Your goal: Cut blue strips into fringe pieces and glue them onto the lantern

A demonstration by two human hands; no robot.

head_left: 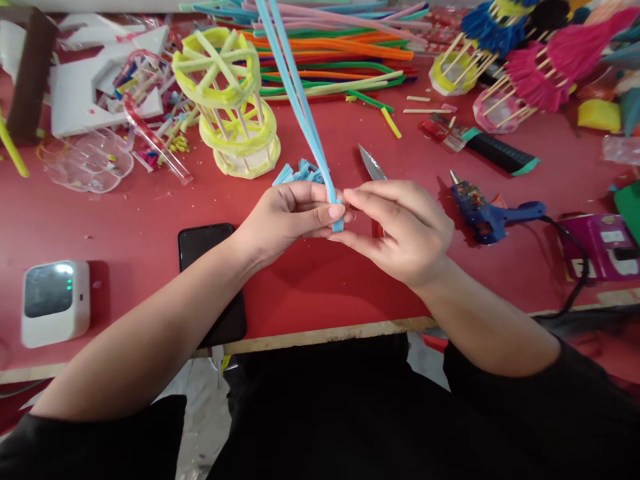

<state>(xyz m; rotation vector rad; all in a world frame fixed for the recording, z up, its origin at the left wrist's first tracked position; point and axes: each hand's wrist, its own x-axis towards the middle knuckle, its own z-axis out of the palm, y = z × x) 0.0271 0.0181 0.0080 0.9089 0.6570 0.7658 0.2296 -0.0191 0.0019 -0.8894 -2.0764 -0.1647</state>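
Left hand (283, 217) pinches blue pipe cleaners (320, 152); right hand (410, 230), just beside that grip, is narrow, its hold unclear.

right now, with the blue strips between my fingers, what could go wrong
The metal blade lying near the right hand might nick it. The left forearm could nudge the phone off the nearby table edge. The blue strips might slip from the left hand.

"What is carried by the red table (320, 293)?"
"A black phone (201, 244), a white device (56, 303) and a blue glue gun (487, 212) are borne; coloured pipe cleaners (345, 45) are heaped toward the far side."
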